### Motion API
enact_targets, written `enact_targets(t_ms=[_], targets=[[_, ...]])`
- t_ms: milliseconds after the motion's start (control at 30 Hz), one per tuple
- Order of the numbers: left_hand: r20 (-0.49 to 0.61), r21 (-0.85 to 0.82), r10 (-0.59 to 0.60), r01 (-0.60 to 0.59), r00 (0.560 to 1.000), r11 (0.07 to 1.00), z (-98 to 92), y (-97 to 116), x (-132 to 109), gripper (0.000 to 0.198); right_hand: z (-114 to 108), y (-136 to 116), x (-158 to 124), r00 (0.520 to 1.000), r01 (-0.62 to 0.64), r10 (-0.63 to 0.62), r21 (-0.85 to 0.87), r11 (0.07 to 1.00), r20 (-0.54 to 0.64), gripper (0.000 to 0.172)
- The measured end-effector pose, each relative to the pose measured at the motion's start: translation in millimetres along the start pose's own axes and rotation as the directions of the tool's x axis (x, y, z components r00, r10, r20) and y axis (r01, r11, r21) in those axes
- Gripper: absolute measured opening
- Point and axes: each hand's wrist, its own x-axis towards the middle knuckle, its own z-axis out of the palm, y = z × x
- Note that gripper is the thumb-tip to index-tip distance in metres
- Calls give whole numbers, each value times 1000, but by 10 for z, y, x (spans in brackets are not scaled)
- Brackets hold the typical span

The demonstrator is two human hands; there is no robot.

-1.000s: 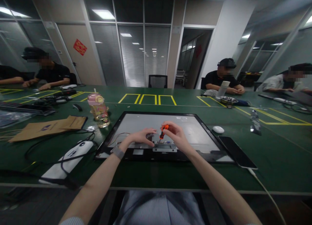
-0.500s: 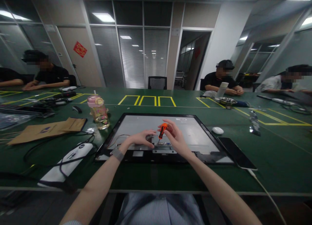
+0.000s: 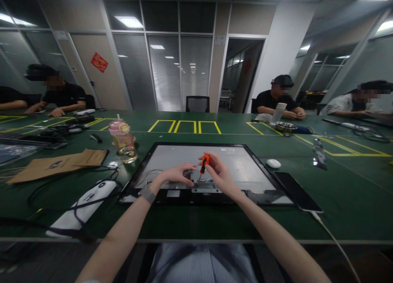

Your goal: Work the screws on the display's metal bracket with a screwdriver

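Observation:
A flat monitor panel [image 3: 245,168] with a black frame lies face down on the green table in front of me. My right hand [image 3: 218,174] is closed round a small orange-handled screwdriver [image 3: 204,163], its tip down on a metal connector bracket [image 3: 206,185] near the panel's front edge. My left hand [image 3: 177,173] rests on the panel just left of the bracket, fingers curled and pressing there; what they pinch is hidden. A grey watch band sits on my left wrist.
A pink-capped bottle [image 3: 123,141], a brown paper bag [image 3: 58,163] and a white device with black cables [image 3: 81,204] lie to the left. A white mouse [image 3: 274,163] and a black phone [image 3: 297,190] lie to the right. Three other people sit at the far side.
The view has shifted a little. My right hand has lifted and turned the screwdriver slightly on the bracket; the left hand has stayed where it was.

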Motion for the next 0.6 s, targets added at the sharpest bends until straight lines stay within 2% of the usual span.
enact_targets(t_ms=[100, 167, 300, 500, 600], targets=[[-16, -19, -2, 2, 1000, 1000, 9, -14, 6, 79, -28, -20, 25, 997, -42, 36, 99, 994, 61, 32], [-29, -27, -6, 5, 1000, 1000, 13, -9, 3, 77, -45, -3, 43, 997, -64, 59, 118, 991, 46, 30], [-32, -32, 6, -7, 999, 999, 13, -3, -2, 76, -33, 30, 39, 998, 1, -2, -11, 1000, -68, 26], [-20, -16, 26, -26, 999, 1000, 15, -45, 18, 79, 16, 19, 6, 999, 43, -42, -70, 997, 10, 35], [-20, -14, 4, -4, 1000, 1000, 11, -12, 10, 79, 22, 67, 17, 994, 75, -84, -130, 989, -65, 36]])
